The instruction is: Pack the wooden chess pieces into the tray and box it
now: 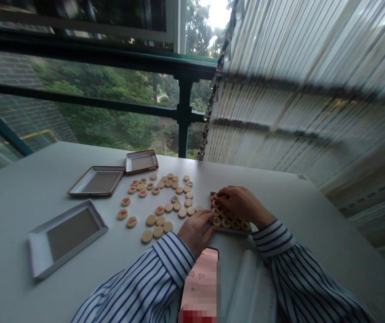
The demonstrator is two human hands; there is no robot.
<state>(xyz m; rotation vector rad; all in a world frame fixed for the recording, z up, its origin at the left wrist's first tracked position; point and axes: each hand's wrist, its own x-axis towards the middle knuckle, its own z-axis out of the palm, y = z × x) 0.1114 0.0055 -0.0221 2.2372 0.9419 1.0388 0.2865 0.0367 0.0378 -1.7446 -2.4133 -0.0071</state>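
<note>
A shallow box (234, 231) stands right of centre, with rows of round wooden xiangqi pieces (226, 223) inside, dark characters facing up. My left hand (196, 231) is closed at the box's left edge, thumb and fingers against its near corner. Above the box's far left part, my right hand (244, 205) pinches a xiangqi piece (216, 196), mostly hidden by the fingers. Many loose xiangqi pieces (168, 207) lie on the table to the left of the box. Some show red or dark characters; others show plain wood.
Three shallow box parts, a near tray (35, 260), a middle tray (74, 194) and a far tray (141, 170), lie at left on the white table (118, 269). A phone (203, 273) and clear plastic wrapping (251, 287) lie near me. A string curtain (279, 89) hangs behind.
</note>
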